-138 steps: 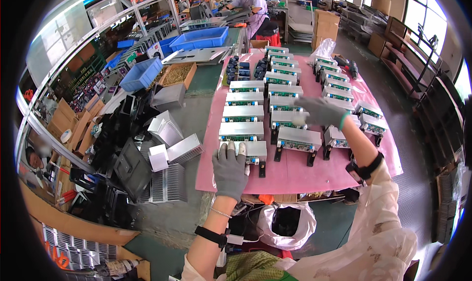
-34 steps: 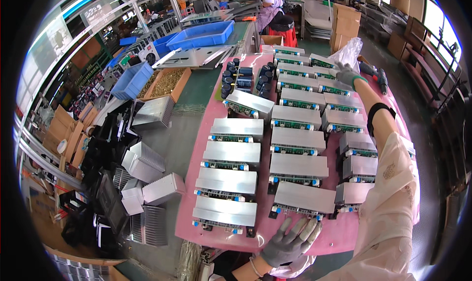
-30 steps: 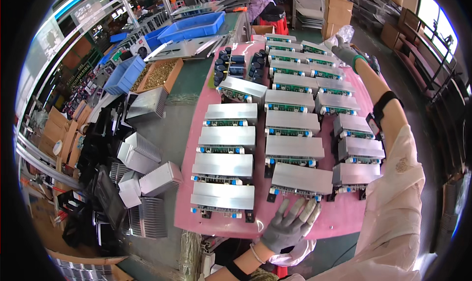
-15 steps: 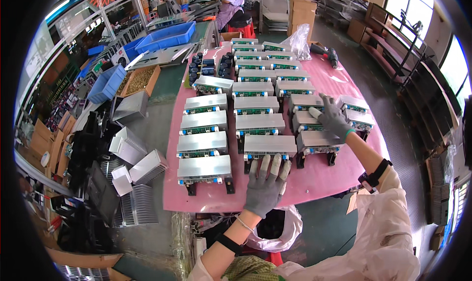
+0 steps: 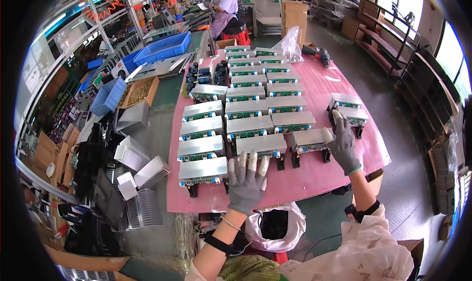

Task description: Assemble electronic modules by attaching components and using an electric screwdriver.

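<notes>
Modules (image 5: 246, 107), each a green circuit board under an oblong silver metal block, spread over a pink-sheeted counter (image 5: 319, 175) from six to twelve o'clock. Most already stand in three close ranks, so the ordering looks largely done; only a pair (image 5: 351, 113) at three o'clock is outside. I count five in the nine o'clock rank, roughly nine in the middle one and eight in the next; the far ones overlap too much to be sure. One grey-gloved left hand (image 5: 246, 188) is at six o'clock, fingers spread, nothing held. The grey-gloved right hand (image 5: 343, 147), at four o'clock, has fingers apart, its thumb by a front module (image 5: 309, 139); contact I can't tell. One black-and-red drill (image 5: 323, 57) lies towards one o'clock.
</notes>
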Action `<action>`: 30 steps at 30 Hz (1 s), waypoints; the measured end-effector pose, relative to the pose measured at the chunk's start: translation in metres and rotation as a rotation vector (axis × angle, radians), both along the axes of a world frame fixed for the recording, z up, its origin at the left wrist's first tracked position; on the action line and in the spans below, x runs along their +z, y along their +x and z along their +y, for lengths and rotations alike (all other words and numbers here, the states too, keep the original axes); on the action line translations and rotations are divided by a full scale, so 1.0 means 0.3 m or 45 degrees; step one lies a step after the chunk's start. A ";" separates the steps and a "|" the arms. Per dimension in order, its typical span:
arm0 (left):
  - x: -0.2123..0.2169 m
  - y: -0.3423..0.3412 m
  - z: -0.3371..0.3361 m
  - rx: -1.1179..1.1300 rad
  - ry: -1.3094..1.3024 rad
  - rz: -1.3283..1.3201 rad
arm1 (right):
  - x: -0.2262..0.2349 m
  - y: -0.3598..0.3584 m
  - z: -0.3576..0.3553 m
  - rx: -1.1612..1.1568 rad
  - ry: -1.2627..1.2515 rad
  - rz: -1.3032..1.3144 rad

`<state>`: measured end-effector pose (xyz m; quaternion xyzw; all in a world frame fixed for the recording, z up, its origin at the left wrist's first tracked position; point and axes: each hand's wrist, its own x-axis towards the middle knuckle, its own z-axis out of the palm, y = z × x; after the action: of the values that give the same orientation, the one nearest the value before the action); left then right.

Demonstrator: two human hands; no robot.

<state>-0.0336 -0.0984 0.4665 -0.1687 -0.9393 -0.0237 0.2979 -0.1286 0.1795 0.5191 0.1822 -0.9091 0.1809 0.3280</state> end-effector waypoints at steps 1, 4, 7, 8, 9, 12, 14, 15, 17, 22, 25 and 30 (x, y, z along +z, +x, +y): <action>0.001 0.001 -0.005 0.046 0.028 -0.093 | -0.034 0.031 -0.002 0.004 -0.203 -0.170; 0.009 -0.003 0.001 0.055 -0.003 -0.055 | -0.113 0.055 -0.053 0.041 -0.480 -0.331; 0.022 0.011 0.008 0.097 0.038 -0.107 | -0.127 0.042 -0.110 0.013 -0.434 -0.359; 0.029 0.025 0.005 0.060 0.034 -0.102 | -0.106 0.035 -0.107 0.015 -0.413 -0.395; 0.038 0.039 -0.009 0.028 0.025 -0.097 | -0.074 0.032 -0.090 0.017 -0.421 -0.394; 0.057 0.133 -0.072 -0.071 -0.082 0.119 | 0.069 -0.003 0.056 -0.153 0.161 -0.244; 0.062 0.197 -0.145 -0.006 -0.099 0.109 | 0.168 -0.042 0.206 -0.528 0.494 -0.482; 0.061 0.224 -0.180 0.056 -0.114 0.099 | 0.203 -0.073 0.272 -0.700 0.576 -0.655; 0.052 0.255 -0.241 0.127 -0.141 0.059 | 0.229 -0.148 0.363 -0.611 0.530 -0.834; 0.043 0.336 -0.293 0.318 -0.191 -0.038 | 0.133 -0.332 0.384 -0.397 0.484 -0.972; 0.067 0.416 -0.303 0.398 -0.189 -0.067 | 0.091 -0.479 0.358 -0.368 0.542 -0.847; 0.116 0.572 -0.332 0.583 -0.159 -0.238 | 0.024 -0.819 0.284 -0.289 0.508 -0.818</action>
<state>0.1380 -0.1980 0.5012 0.0331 -0.9761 0.0868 0.1963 -0.3743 0.2648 0.5265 0.0747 -0.9971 0.0109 0.0027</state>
